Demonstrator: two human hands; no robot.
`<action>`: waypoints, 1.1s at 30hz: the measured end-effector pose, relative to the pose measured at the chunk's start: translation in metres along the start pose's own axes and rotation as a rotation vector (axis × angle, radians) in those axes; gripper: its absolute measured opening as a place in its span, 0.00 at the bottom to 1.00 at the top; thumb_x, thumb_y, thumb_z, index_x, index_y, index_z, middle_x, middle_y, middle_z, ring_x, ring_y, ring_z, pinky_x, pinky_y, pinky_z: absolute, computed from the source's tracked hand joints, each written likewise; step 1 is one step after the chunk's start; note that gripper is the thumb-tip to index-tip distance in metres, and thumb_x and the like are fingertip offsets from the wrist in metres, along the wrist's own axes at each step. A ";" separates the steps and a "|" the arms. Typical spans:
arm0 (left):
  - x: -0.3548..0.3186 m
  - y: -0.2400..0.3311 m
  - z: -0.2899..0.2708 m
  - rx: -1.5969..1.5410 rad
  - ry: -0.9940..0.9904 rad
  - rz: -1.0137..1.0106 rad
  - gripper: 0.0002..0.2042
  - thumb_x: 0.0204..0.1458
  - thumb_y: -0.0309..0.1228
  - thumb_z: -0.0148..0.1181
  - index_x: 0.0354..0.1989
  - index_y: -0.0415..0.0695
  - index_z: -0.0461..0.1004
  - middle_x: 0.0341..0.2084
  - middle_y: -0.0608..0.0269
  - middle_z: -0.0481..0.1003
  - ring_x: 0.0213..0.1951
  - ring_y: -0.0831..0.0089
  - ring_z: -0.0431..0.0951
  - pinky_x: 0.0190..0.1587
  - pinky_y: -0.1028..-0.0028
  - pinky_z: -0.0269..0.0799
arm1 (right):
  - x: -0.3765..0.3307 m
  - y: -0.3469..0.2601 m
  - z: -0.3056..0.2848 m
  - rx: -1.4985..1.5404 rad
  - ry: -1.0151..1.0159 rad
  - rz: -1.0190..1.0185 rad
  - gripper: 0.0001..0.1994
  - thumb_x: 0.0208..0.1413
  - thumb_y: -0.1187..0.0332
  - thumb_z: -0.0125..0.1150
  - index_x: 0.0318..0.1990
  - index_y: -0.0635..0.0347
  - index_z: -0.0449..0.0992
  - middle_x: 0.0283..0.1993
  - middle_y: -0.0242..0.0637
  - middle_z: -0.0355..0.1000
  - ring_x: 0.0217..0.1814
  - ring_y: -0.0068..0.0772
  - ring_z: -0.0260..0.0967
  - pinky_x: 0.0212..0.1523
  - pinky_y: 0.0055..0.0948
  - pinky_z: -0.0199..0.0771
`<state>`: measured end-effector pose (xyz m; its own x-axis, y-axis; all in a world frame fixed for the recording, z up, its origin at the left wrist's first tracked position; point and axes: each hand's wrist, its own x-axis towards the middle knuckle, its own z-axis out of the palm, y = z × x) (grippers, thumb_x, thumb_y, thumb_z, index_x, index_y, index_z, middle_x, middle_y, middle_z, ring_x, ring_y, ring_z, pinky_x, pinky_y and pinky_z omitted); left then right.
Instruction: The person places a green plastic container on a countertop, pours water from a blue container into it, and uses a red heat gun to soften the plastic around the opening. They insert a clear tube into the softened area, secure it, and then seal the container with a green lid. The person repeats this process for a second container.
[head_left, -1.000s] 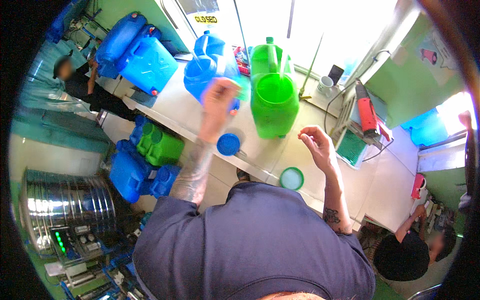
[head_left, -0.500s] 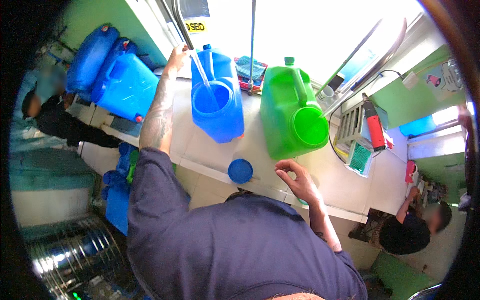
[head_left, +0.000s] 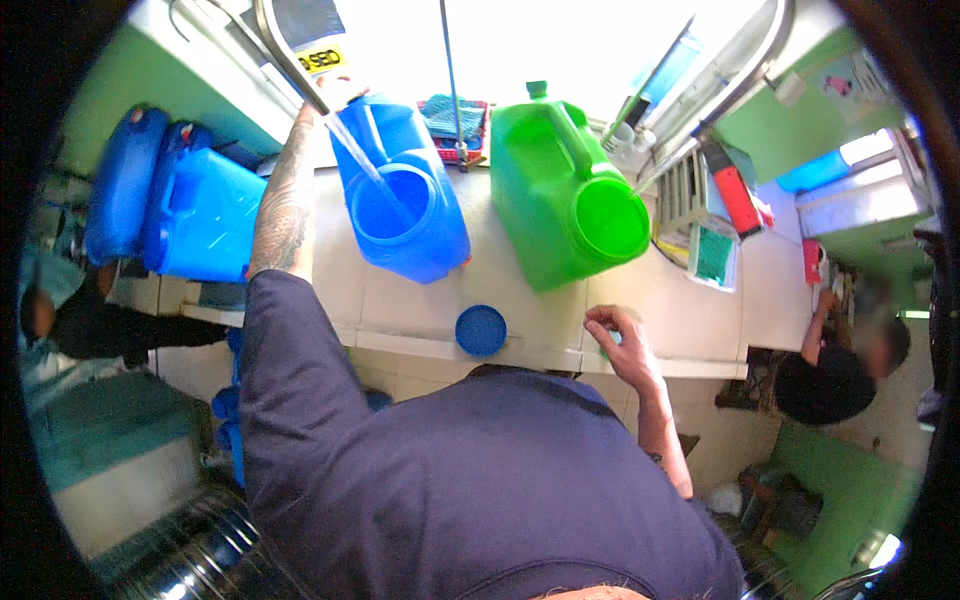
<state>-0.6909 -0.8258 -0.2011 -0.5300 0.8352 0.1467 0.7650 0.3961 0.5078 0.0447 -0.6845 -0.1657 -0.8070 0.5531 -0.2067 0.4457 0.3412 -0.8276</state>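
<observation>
A blue jug stands on the counter with its wide mouth turned towards me. Water runs into it from a curved metal spout. My left hand is raised beside that spout at the jug's far left; glare and the spout hide its fingers. To the right, a green jug takes a second stream from another curved spout. My right hand hovers at the counter's front edge, fingers loosely bent and thumb apart, holding nothing visible. Just by it, partly hidden, is a small green thing.
A round blue lid lies near the counter's front edge. Behind are a red basket with teal cloth and a thin upright rod. A red tool sits at right above a rack. Blue containers stand left. People work on both sides.
The view has shifted, so the jugs appear further left. My right hand has moved a little rightward along the counter edge. Water still runs into both jugs.
</observation>
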 end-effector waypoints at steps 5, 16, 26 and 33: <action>-0.014 -0.005 0.001 -0.342 0.017 -0.306 0.26 0.57 0.49 0.63 0.57 0.42 0.76 0.45 0.57 0.79 0.47 0.69 0.78 0.51 0.69 0.72 | 0.001 0.030 -0.027 -0.032 0.033 -0.027 0.16 0.63 0.59 0.62 0.49 0.63 0.77 0.42 0.43 0.80 0.45 0.34 0.77 0.50 0.33 0.75; -0.113 0.082 -0.025 -0.686 0.575 -0.247 0.28 0.65 0.47 0.54 0.62 0.33 0.68 0.52 0.54 0.75 0.51 0.67 0.75 0.56 0.68 0.67 | 0.056 0.218 -0.167 -0.289 0.544 0.038 0.11 0.62 0.64 0.61 0.47 0.60 0.80 0.45 0.42 0.80 0.47 0.37 0.77 0.51 0.34 0.75; -0.264 0.390 0.001 -0.409 1.024 -0.171 0.18 0.68 0.34 0.49 0.57 0.33 0.70 0.48 0.52 0.77 0.52 0.67 0.76 0.60 0.68 0.70 | 0.141 0.322 -0.205 -0.660 0.379 0.066 0.13 0.53 0.61 0.66 0.45 0.53 0.78 0.52 0.50 0.73 0.59 0.52 0.69 0.55 0.47 0.73; -0.283 0.561 0.120 -0.553 0.961 -0.022 0.13 0.67 0.31 0.50 0.51 0.34 0.73 0.45 0.54 0.76 0.49 0.67 0.76 0.56 0.67 0.73 | 0.117 0.295 -0.228 0.199 0.424 -0.042 0.12 0.56 0.62 0.71 0.38 0.57 0.75 0.31 0.31 0.71 0.35 0.26 0.69 0.43 0.28 0.73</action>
<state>-0.0679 -0.7940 -0.0592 -0.7882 0.0919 0.6085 0.6098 -0.0173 0.7924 0.1700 -0.3455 -0.3147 -0.5752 0.8176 0.0264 0.2998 0.2408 -0.9231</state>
